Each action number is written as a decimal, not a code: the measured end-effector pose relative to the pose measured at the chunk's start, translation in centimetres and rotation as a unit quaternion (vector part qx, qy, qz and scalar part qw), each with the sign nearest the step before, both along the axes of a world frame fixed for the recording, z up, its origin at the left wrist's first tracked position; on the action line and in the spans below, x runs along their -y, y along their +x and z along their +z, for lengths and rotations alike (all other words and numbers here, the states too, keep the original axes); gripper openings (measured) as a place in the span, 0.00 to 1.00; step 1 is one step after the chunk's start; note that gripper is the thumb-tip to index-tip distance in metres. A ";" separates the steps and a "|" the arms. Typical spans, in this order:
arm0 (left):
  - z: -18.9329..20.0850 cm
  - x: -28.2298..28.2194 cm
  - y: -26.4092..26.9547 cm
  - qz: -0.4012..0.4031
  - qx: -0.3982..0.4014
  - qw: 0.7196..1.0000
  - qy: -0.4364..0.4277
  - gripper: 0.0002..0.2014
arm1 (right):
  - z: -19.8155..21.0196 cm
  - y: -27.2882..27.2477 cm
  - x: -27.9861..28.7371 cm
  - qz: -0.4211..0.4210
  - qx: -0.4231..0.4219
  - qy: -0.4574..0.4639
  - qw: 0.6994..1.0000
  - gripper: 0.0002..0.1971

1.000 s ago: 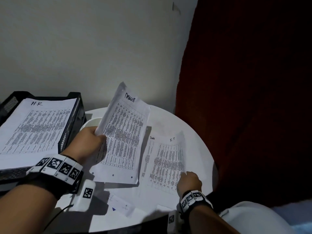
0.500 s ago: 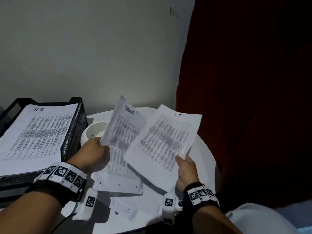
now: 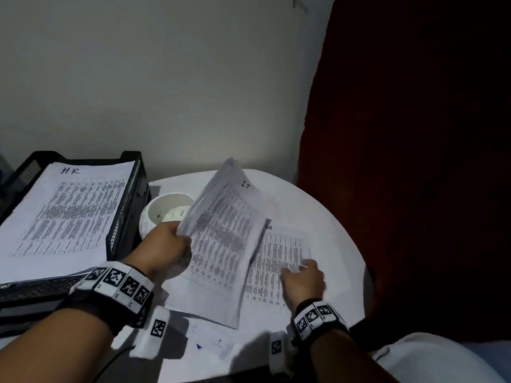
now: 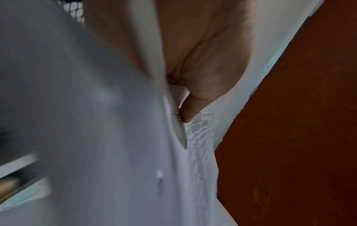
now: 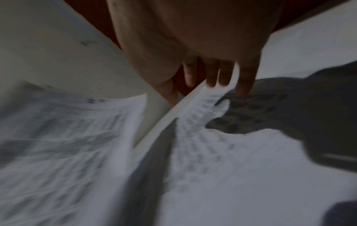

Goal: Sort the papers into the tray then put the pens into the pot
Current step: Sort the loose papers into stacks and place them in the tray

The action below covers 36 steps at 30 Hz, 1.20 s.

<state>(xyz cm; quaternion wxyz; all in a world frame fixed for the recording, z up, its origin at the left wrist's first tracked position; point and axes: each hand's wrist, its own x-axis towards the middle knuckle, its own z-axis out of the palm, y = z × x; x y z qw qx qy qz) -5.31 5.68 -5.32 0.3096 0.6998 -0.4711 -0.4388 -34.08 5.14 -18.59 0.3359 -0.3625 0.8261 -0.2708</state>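
My left hand (image 3: 177,241) grips a few printed sheets by their left edge and holds them tilted above the round white table (image 3: 331,217). The top held sheet (image 3: 221,239) is marked "IT". In the left wrist view the thumb (image 4: 190,110) presses on the held sheets (image 4: 201,137). My right hand (image 3: 302,275) rests its fingertips (image 5: 245,85) on another printed sheet (image 3: 276,255) lying flat on the table. The black mesh tray (image 3: 127,217) stands at the left, with an "HR" sheet (image 3: 63,214) on top. A white pot (image 3: 166,211) sits between the tray and the held sheets.
A small white card (image 3: 213,342) with blue marks lies near the table's front edge. A dark red curtain (image 3: 414,161) hangs close on the right and a pale wall stands behind. The table's rim curves just past my right hand.
My right hand lifted the "IT" sheet, laid it on the sheets in my left hand and let go. It has dropped onto the sheet that lay underneath.
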 end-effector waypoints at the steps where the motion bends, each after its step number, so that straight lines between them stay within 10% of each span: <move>1: 0.2 0.1 0.5 0.009 0.016 1.000 -0.009 0.07 | -0.2 -1.0 -0.6 -0.003 -0.066 0.045 0.997 0.38; 6: 0.6 0.8 2.9 0.030 0.065 0.997 -0.035 0.06 | -2.8 -3.0 -1.3 -0.017 -0.101 0.098 0.990 0.54; 12: 0.1 1.5 4.2 0.058 0.098 0.992 -0.053 0.05 | -1.9 -3.8 -0.1 -0.101 0.046 -0.031 0.993 0.09; 17: 0.1 1.3 3.6 0.033 0.096 0.993 -0.053 0.07 | 2.6 -1.9 0.3 -0.124 0.292 -0.152 0.936 0.11; 22: 0.1 1.0 2.2 0.051 -0.122 0.991 0.000 0.09 | 6.5 1.4 -0.4 -0.034 0.411 -0.146 0.899 0.11; 25: -0.1 1.1 1.3 0.069 -0.210 0.975 -0.008 0.14 | 6.2 3.5 -1.0 0.015 0.428 -0.128 0.894 0.15; 36: 0.6 0.6 3.6 0.018 -0.046 0.997 -0.055 0.06 | 4.2 6.5 0.1 -0.026 0.292 -0.067 0.954 0.18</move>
